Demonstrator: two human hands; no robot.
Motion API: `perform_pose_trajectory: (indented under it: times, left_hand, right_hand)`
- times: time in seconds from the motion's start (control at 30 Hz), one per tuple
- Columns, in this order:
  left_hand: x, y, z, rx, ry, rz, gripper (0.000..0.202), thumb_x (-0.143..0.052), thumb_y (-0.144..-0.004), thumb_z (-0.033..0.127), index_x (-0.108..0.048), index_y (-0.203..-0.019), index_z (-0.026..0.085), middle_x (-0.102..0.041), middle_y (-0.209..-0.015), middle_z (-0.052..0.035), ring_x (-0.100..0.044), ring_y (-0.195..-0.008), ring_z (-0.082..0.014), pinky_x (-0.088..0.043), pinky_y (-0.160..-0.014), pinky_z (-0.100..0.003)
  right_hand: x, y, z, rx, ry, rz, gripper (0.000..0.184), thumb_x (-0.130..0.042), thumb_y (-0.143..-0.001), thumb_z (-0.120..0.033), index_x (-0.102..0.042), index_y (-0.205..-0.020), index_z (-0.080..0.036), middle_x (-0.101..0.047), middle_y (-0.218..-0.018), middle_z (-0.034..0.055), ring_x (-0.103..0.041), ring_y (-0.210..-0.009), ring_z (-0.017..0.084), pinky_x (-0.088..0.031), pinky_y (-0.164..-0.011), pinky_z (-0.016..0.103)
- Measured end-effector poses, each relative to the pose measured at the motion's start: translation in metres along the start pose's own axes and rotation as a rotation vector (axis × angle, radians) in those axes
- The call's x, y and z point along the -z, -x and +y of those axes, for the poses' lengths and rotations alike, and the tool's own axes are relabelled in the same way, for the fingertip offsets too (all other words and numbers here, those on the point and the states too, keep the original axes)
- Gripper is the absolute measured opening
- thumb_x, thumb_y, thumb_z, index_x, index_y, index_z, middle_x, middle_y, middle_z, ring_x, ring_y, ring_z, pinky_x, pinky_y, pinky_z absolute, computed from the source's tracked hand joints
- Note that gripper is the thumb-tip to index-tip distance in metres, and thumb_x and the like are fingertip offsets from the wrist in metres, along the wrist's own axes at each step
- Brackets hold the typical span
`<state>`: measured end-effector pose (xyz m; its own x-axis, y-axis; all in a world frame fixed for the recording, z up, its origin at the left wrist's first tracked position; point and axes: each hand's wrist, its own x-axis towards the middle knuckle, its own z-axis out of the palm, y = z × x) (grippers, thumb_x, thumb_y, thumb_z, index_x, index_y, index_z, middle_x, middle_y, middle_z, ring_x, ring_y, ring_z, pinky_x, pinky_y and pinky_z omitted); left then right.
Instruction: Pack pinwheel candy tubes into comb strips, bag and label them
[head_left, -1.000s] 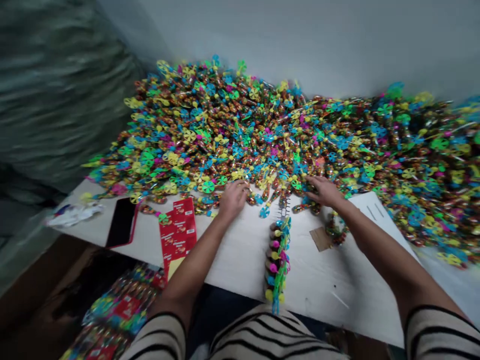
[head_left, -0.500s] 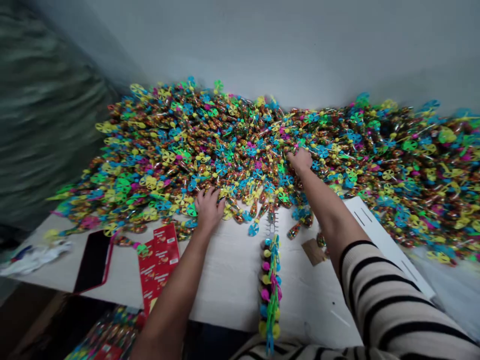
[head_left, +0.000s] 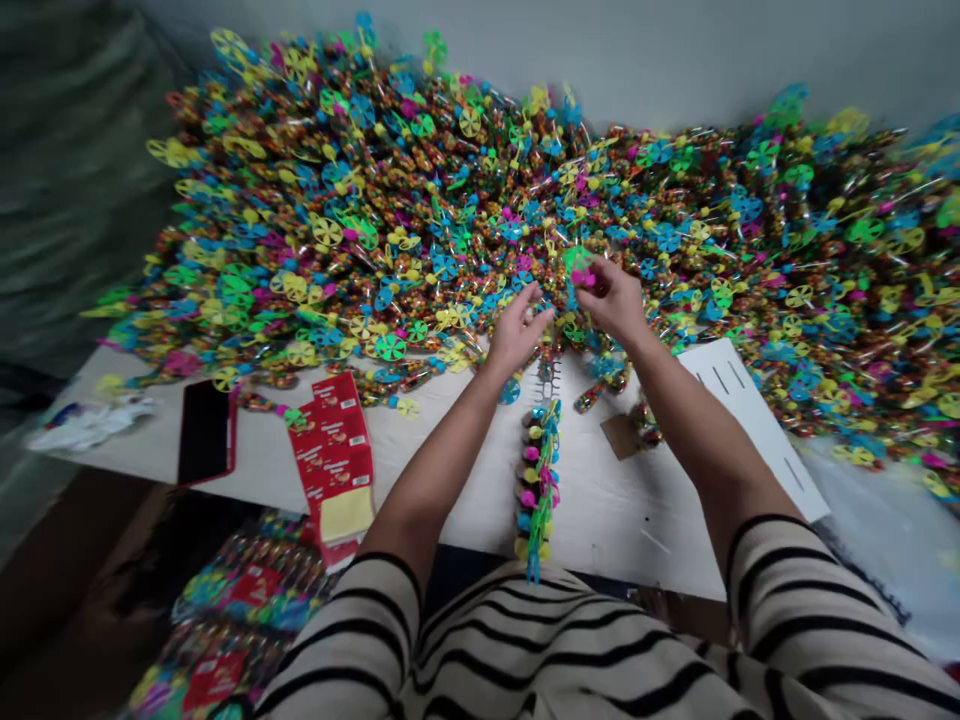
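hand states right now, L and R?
Left hand: open, thumb apart from fingers; no held item visible.
Right hand: closed, holding a pink-and-green toy.

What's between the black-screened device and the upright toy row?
In the head view: a loose toy, red cards with a yellow slip, the left forearm, and tabletop.

A heap of fan-topped candy tubes (head_left: 337, 230) is running past the right edge, as a dark greenish sack (head_left: 67, 200) is extending beyond the left. The right hand (head_left: 613, 302) is hiding part of a pink-and-green fan toy (head_left: 576, 264); blur is obscuring whether the left hand (head_left: 519, 332) is gripping anything. Fine print on red cards (head_left: 330, 430) is proving too small to read.
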<state>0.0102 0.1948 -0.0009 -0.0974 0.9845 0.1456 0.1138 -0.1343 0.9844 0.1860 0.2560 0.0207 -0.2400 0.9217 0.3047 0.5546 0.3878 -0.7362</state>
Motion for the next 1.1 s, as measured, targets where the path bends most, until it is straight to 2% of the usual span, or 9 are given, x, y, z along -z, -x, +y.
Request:
perform_pose_trajectory:
  times: [0.17,0.3,0.4,0.5,0.6,0.7,0.8,0.97,1.1]
  left_hand:
    - [-0.001,0.017,0.023,-0.072,-0.006,-0.036,0.025,-0.068,-0.079,0.031,-0.072,-0.095,0.012,-0.071,-0.087,-0.0061,-0.063,-0.076,-0.0154,-0.052,-0.072,-0.027]
    - [0.006,0.029,0.027,-0.025,0.018,-0.110,0.030,-0.066,-0.078,0.029,-0.070,-0.101,0.011,-0.070,-0.082,-0.0044,-0.062,-0.070,-0.0127,-0.049,-0.065,-0.023]
    - [0.006,0.031,0.025,0.062,0.081,-0.094,0.040,-0.070,-0.071,0.026,-0.066,-0.107,0.010,-0.068,-0.077,-0.0021,-0.059,-0.064,-0.0100,-0.047,-0.061,-0.020]
    - [0.011,0.030,0.027,0.109,0.151,-0.045,0.046,-0.073,-0.066,0.024,-0.065,-0.109,0.011,-0.068,-0.080,-0.0022,-0.061,-0.069,-0.0101,-0.049,-0.067,-0.021]
    - [0.028,0.034,0.033,0.112,0.125,-0.027,0.037,-0.073,-0.066,0.027,-0.068,-0.099,0.011,-0.069,-0.079,-0.0027,-0.062,-0.072,-0.0113,-0.050,-0.070,-0.023]
    - [0.052,0.049,0.034,0.098,0.037,-0.077,0.030,-0.072,-0.069,0.031,-0.070,-0.092,0.012,-0.069,-0.078,-0.0025,-0.061,-0.070,-0.0124,-0.050,-0.069,-0.024]
    - [0.068,0.074,0.021,0.113,-0.044,-0.164,0.029,-0.072,-0.070,0.033,-0.072,-0.091,0.013,-0.070,-0.080,-0.0027,-0.062,-0.071,-0.0143,-0.050,-0.068,-0.025]
    - [0.057,0.105,-0.006,0.083,-0.139,-0.245,0.029,-0.066,-0.076,0.028,-0.073,-0.102,0.016,-0.073,-0.101,-0.0073,-0.066,-0.093,-0.0210,-0.051,-0.084,-0.032]
    - [0.044,0.107,-0.003,-0.036,-0.290,-0.314,0.030,-0.061,-0.082,0.022,-0.071,-0.110,0.019,-0.072,-0.107,-0.0068,-0.064,-0.101,-0.0207,-0.047,-0.094,-0.033]
  right_hand:
    - [-0.004,0.051,-0.043,0.040,-0.056,-0.097,0.050,-0.060,-0.081,-0.031,-0.055,-0.129,-0.017,-0.064,-0.083,0.0026,-0.058,-0.069,0.017,-0.050,-0.069,0.028]
    - [-0.005,0.068,-0.046,0.023,-0.158,-0.127,0.053,-0.063,-0.082,-0.034,-0.050,-0.131,-0.018,-0.065,-0.081,0.0010,-0.059,-0.069,0.017,-0.049,-0.067,0.027]
    - [-0.009,0.070,-0.047,-0.017,-0.270,-0.086,0.052,-0.067,-0.080,-0.039,-0.049,-0.124,-0.019,-0.064,-0.078,0.0002,-0.058,-0.065,0.016,-0.048,-0.061,0.026]
    - [-0.009,0.068,-0.051,-0.143,-0.378,-0.018,0.049,-0.073,-0.074,-0.047,-0.052,-0.108,-0.020,-0.062,-0.075,-0.0007,-0.056,-0.060,0.014,-0.044,-0.052,0.023]
    - [-0.001,0.069,-0.054,-0.281,-0.505,0.027,0.045,-0.075,-0.069,-0.052,-0.054,-0.092,-0.019,-0.059,-0.070,-0.0016,-0.049,-0.050,0.011,-0.039,-0.042,0.021]
    - [0.015,0.084,-0.051,-0.306,-0.554,0.030,0.044,-0.079,-0.066,-0.051,-0.060,-0.089,-0.018,-0.056,-0.068,-0.0024,-0.045,-0.047,0.009,-0.038,-0.040,0.021]
    - [0.023,0.114,-0.043,-0.320,-0.529,0.018,0.043,-0.082,-0.063,-0.048,-0.067,-0.089,-0.017,-0.054,-0.065,-0.0025,-0.047,-0.049,0.009,-0.040,-0.043,0.023]
    - [0.001,0.160,-0.031,-0.365,-0.539,0.044,0.045,-0.085,-0.059,-0.051,-0.071,-0.085,-0.018,-0.059,-0.070,-0.0001,-0.051,-0.053,0.011,-0.045,-0.049,0.026]
    - [-0.022,0.170,-0.031,-0.318,-0.548,0.075,0.044,-0.079,-0.065,-0.057,-0.071,-0.087,-0.020,-0.062,-0.073,0.0014,-0.054,-0.058,0.014,-0.048,-0.054,0.028]
